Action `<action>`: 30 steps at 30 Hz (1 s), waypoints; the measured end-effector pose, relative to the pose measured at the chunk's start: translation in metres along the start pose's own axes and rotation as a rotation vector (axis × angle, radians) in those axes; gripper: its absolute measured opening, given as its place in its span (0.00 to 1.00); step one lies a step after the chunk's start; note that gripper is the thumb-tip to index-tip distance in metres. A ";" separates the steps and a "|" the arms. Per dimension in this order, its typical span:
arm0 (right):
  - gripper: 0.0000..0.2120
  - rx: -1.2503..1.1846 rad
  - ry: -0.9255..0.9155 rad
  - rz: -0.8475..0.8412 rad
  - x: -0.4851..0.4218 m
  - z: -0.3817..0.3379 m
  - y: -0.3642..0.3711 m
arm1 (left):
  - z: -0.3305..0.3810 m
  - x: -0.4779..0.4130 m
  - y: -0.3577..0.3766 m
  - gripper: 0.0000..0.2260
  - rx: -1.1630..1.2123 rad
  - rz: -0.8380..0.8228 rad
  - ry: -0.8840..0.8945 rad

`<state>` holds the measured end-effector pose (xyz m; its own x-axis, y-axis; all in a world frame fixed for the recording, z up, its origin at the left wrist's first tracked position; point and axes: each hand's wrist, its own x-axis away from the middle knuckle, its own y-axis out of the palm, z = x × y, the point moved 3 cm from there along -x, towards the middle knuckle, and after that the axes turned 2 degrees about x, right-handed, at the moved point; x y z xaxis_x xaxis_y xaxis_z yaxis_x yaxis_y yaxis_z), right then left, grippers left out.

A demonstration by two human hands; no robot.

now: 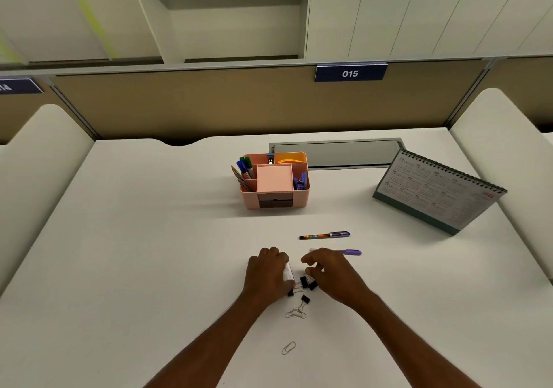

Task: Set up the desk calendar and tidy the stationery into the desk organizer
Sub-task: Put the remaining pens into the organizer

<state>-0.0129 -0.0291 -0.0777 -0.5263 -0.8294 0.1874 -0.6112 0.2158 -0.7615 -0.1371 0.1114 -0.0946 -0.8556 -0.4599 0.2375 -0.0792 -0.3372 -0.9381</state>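
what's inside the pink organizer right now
The pink organizer holds upright pens at its left, a pink notepad in the centre, something yellow at the back and purple items at right. Its walls hide the compartment bottoms.

Both forearms reach in from below, bare. Left hand [267, 271] is curled knuckles-up — right hand [327, 271] is palm-down, fingers bent, the two nearly touching.
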 end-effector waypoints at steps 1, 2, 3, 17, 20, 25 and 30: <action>0.13 -0.003 0.000 0.002 0.000 0.001 0.000 | 0.000 -0.001 -0.001 0.24 -0.010 -0.004 0.001; 0.12 -0.007 0.000 0.003 0.000 0.001 0.001 | 0.000 -0.001 -0.002 0.24 -0.016 -0.003 0.000; 0.12 -0.012 0.002 0.003 0.000 0.001 0.000 | 0.000 -0.001 -0.005 0.24 -0.013 0.001 -0.004; 0.15 -0.054 -0.294 0.195 -0.009 -0.044 -0.036 | 0.000 -0.011 -0.060 0.07 0.888 -0.013 -0.079; 0.09 -0.094 -0.275 0.253 -0.018 -0.054 -0.050 | -0.002 -0.014 -0.069 0.15 1.094 -0.046 -0.121; 0.13 -0.253 -0.155 0.298 -0.036 -0.067 -0.061 | -0.003 -0.015 -0.073 0.16 1.592 -0.072 -0.176; 0.17 -0.227 -0.169 0.122 -0.058 -0.074 -0.071 | -0.014 -0.021 -0.075 0.13 1.586 0.035 -0.229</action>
<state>0.0173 0.0421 0.0110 -0.5096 -0.8602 -0.0173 -0.6759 0.4127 -0.6106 -0.1205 0.1576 -0.0322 -0.7428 -0.5439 0.3904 0.6488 -0.7288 0.2190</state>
